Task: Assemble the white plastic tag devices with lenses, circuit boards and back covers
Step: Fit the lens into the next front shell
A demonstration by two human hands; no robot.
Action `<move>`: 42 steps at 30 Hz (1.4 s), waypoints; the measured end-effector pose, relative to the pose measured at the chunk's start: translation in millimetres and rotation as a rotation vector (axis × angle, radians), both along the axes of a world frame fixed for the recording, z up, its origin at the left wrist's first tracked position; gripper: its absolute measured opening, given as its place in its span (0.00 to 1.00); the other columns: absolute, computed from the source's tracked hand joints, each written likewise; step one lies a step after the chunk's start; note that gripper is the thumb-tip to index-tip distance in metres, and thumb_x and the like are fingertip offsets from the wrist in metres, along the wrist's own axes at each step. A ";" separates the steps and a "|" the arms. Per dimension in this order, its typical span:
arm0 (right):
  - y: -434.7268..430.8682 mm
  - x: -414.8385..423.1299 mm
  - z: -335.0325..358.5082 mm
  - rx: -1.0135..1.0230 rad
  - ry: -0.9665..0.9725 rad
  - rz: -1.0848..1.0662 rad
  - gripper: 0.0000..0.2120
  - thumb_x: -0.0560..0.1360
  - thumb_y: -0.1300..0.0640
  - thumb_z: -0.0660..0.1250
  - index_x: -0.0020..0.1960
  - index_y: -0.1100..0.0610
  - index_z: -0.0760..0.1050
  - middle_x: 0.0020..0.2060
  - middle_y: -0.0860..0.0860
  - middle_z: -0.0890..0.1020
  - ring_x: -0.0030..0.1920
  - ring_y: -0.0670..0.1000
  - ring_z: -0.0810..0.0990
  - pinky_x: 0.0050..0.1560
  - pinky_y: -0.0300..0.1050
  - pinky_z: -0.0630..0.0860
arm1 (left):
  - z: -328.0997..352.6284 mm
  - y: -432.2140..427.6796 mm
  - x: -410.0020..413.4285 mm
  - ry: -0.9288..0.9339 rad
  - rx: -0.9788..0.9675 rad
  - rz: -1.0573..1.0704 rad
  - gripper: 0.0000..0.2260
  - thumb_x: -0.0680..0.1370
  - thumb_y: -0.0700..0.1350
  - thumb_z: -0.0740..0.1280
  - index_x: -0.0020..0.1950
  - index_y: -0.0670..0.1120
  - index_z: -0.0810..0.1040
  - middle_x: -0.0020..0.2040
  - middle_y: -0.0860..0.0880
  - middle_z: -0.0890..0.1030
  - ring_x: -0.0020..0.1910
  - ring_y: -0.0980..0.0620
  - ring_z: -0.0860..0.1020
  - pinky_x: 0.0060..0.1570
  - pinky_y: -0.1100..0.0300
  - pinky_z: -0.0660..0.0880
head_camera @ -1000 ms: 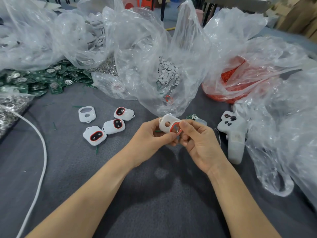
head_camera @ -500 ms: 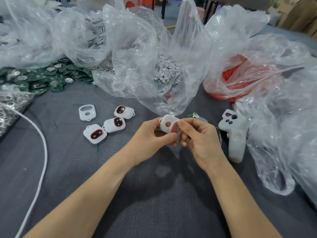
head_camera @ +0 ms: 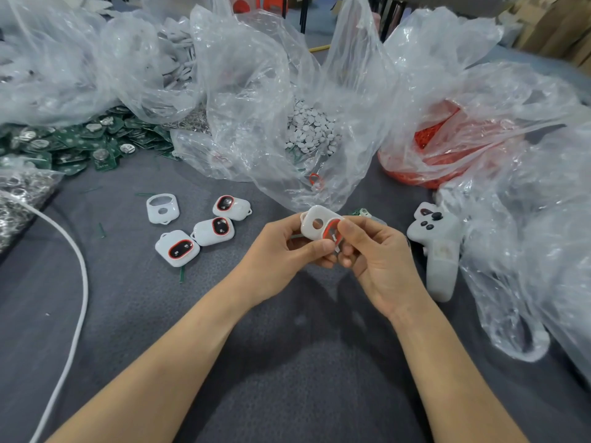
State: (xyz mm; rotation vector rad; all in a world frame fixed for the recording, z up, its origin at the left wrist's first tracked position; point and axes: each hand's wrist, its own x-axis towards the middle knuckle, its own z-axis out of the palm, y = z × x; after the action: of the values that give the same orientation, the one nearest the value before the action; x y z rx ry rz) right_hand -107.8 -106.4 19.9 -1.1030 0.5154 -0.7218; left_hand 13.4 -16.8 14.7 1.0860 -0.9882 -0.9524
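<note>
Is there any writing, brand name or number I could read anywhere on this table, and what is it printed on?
None can be read.
The pile of green circuit boards shows pale print, too small and blurred to read.
The held white plastic tag shell shows no lettering.

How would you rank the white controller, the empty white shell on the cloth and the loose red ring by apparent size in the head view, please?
Largest to smallest:
1. white controller
2. empty white shell
3. red ring
The ring lies farther from the camera, yet looks plainly smallest.
</note>
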 end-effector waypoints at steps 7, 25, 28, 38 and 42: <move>7.0 -2.4 1.3 -0.380 0.206 -0.200 0.03 0.73 0.67 0.70 0.46 0.61 0.79 0.34 0.55 0.84 0.30 0.52 0.82 0.28 0.42 0.77 | -4.8 -0.5 -0.3 -0.137 0.022 0.107 0.09 0.70 0.41 0.72 0.50 0.43 0.79 0.39 0.53 0.81 0.38 0.57 0.79 0.40 0.63 0.76; 9.3 -3.0 -0.9 -0.819 0.433 -0.325 0.04 0.74 0.66 0.69 0.46 0.59 0.80 0.36 0.49 0.83 0.35 0.48 0.82 0.37 0.39 0.79 | -0.7 3.1 -1.0 -0.074 0.081 0.029 0.14 0.74 0.47 0.66 0.53 0.39 0.81 0.45 0.42 0.84 0.44 0.50 0.82 0.47 0.59 0.79; 10.7 -2.5 0.6 -0.799 0.426 -0.277 0.04 0.75 0.67 0.67 0.48 0.61 0.80 0.34 0.47 0.82 0.29 0.48 0.79 0.28 0.35 0.75 | -0.3 3.0 -0.8 -0.060 0.090 0.035 0.15 0.70 0.45 0.70 0.53 0.39 0.77 0.42 0.49 0.83 0.37 0.55 0.80 0.39 0.63 0.77; 8.4 -2.2 0.5 -0.859 0.377 -0.379 0.07 0.74 0.67 0.69 0.44 0.57 0.79 0.41 0.51 0.78 0.34 0.54 0.79 0.35 0.51 0.77 | 4.0 4.1 -0.1 0.025 0.088 0.039 0.20 0.68 0.41 0.72 0.58 0.38 0.75 0.48 0.47 0.83 0.41 0.50 0.81 0.42 0.61 0.78; 8.5 -1.4 -0.6 -0.802 0.426 -0.324 0.07 0.74 0.66 0.69 0.43 0.55 0.79 0.38 0.48 0.80 0.30 0.49 0.79 0.33 0.38 0.73 | 3.6 4.2 0.0 -0.002 0.110 0.034 0.20 0.67 0.42 0.73 0.57 0.42 0.74 0.50 0.47 0.81 0.41 0.52 0.82 0.42 0.60 0.79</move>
State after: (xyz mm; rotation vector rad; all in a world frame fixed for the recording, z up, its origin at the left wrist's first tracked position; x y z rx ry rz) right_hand -109.3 -97.9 19.3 -1.9754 0.8090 -1.0222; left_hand 13.4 -12.5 18.3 1.1923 -0.9247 -0.9873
